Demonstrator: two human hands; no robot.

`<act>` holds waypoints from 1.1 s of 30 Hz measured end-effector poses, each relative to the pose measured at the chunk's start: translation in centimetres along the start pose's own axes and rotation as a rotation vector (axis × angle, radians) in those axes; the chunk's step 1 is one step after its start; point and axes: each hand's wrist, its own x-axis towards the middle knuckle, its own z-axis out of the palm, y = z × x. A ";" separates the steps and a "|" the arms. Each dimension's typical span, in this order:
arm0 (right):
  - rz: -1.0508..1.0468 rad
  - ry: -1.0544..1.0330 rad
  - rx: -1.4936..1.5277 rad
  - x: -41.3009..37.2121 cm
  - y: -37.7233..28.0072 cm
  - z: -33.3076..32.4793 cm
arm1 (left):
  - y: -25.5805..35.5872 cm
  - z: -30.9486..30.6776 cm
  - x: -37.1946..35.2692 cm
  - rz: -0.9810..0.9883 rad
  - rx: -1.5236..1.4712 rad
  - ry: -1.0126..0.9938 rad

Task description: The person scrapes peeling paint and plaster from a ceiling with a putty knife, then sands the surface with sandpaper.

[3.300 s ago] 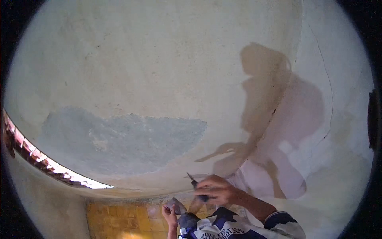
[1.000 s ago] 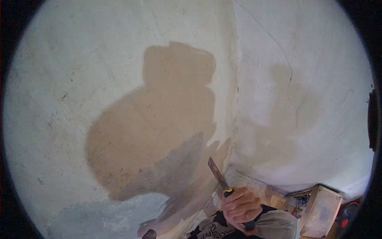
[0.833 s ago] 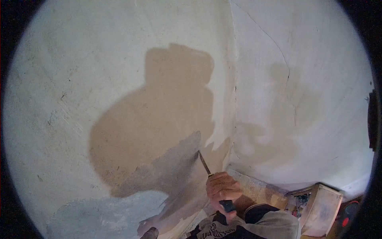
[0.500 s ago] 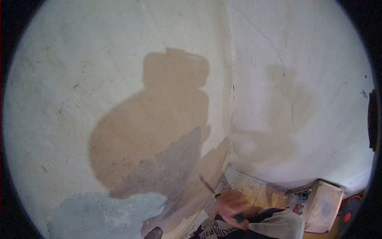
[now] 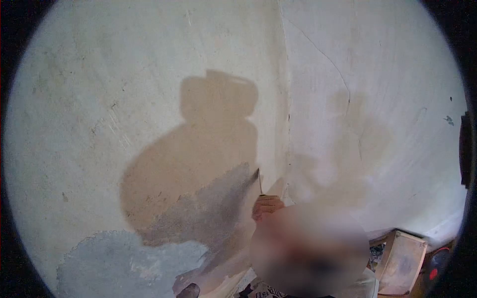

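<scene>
My right hand point(image 5: 267, 205) is raised near the wall corner, its fingers wrapped round a scraper point(image 5: 260, 183). The thin blade shows edge-on and points up, its tip at the right edge of a rough grey bare patch point(image 5: 211, 211) in the painted wall point(image 5: 124, 89). A round blur hides the wrist and forearm. Lower left on the same wall is a paler blue-grey patch point(image 5: 124, 260) with a ragged edge. My left hand is out of view.
A wooden box or drawer point(image 5: 402, 260) stands tilted at lower right, beside a dark object with a red spot point(image 5: 433, 273). The right-hand wall point(image 5: 323, 124) has a long crack. Printed clothing point(image 5: 266, 290) and a dark rounded shape point(image 5: 189, 290) show at the bottom. Shadows fall on both walls.
My right hand has risen from low by the floor to the wall, carrying the scraper. Its blade now points upward at the bare patch's edge.
</scene>
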 end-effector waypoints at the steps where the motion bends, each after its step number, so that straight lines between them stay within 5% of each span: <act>1: -0.043 0.043 -0.006 0.2 0.1 -0.2 | -0.1 0.0 0.0 0.006 0.002 0.003; 14: -0.597 0.678 0.804 -0.4 2.2 4.3 | 0.4 0.1 0.5 -0.010 0.025 0.016; 16: -0.731 0.884 0.891 -0.5 3.3 6.6 | 0.5 0.3 0.5 -0.015 0.028 0.010; 18: -0.953 1.367 0.966 -0.1 5.3 9.6 | 0.4 0.4 0.7 -0.011 0.032 0.007; 22: -0.916 1.305 0.860 -0.2 4.1 9.4 | 0.4 0.5 0.8 -0.019 0.033 0.002; 27: -0.239 0.130 0.372 -2.4 1.3 1.2 | 0.3 0.5 0.9 -0.023 0.022 -0.005; 33: -0.410 0.343 0.461 0.6 3.4 0.7 | 0.3 0.2 0.5 -0.038 -0.002 -0.023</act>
